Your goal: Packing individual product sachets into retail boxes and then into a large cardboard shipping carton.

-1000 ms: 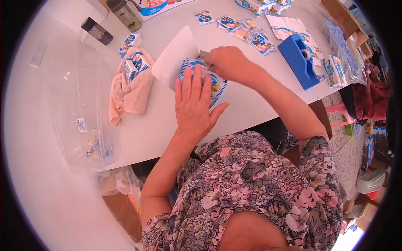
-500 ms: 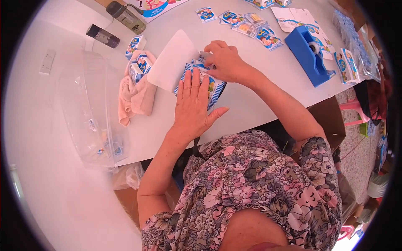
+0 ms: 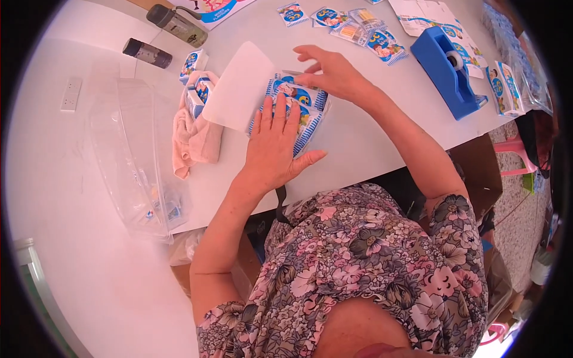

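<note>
My left hand (image 3: 271,140) lies flat, fingers stretched, over blue-and-white printed packets (image 3: 309,116) on the table. Its fingertips rest on them, and the thumb points right. A blank white card flap (image 3: 239,89) stands out on the left of the packets; whether it joins a carton beneath them is hidden. My right hand (image 3: 337,74) hovers at their upper right edge, thumb and fingers apart with nothing between them.
A blue tape dispenser (image 3: 441,71) stands at right, with a flattened carton behind it and a small printed box (image 3: 506,89) beside it. Loose sachets (image 3: 387,48) lie at the back. Left are a peach towel (image 3: 197,143), two bottles (image 3: 179,27) and a clear plastic container (image 3: 128,161).
My right hand has lifted off the packets and shifted right, its fingers opening. More of the upper packets shows. My left hand stays pressed flat in the same place.
</note>
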`<state>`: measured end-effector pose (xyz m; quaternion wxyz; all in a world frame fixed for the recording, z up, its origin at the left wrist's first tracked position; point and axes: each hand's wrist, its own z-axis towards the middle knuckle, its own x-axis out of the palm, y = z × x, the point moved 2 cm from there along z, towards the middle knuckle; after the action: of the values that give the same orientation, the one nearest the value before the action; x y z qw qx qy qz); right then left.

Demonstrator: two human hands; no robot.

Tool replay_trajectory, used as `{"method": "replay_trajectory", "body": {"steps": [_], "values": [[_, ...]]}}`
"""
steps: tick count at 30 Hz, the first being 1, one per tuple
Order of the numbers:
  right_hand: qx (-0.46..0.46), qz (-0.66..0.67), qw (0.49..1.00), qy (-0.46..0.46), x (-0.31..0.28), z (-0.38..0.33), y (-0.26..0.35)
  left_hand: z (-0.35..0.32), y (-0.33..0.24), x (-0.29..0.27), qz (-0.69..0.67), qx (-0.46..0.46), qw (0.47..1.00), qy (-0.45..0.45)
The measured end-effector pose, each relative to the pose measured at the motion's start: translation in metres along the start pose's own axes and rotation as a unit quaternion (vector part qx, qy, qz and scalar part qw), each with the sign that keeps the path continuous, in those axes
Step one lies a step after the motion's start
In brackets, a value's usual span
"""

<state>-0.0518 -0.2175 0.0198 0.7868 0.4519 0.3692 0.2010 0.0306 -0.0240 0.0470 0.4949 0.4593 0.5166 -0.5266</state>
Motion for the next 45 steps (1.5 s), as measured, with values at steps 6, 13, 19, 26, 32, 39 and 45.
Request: {"method": "replay_trajectory", "body": {"steps": [6,13,19,26,32,39,45], "values": [[0.011,-0.093,0.995,0.037,0.006,-0.032,0.004,0.014,0.021,-0.003,0.004,0.006,1.0,0.013],[0.09,0.031,0.995,0.01,0.002,-0.048,0.004,0.018,0.001,0.002,-0.112,-0.019,0.991,-0.068],[0.091,0.208,0.974,0.024,0.017,-0.055,-0.007,0.025,0.002,0.014,0.005,0.006,0.999,0.044],[-0.048,-0.269,0.957,0.098,0.021,-0.05,0.016,0.02,0.007,0.014,-0.093,0.014,0.996,-0.009],[-0.012,-0.395,0.912,0.11,0.023,-0.052,0.026,-0.008,0.036,-0.012,-0.276,0.035,0.918,-0.282],[0.001,-0.386,0.915,0.12,0.024,-0.052,0.027,0.001,0.027,0.006,-0.2,0.092,0.96,-0.173],[-0.011,-0.341,0.93,0.139,0.022,-0.051,0.015,0.018,0.028,0.017,-0.177,0.098,0.978,-0.055]]}}
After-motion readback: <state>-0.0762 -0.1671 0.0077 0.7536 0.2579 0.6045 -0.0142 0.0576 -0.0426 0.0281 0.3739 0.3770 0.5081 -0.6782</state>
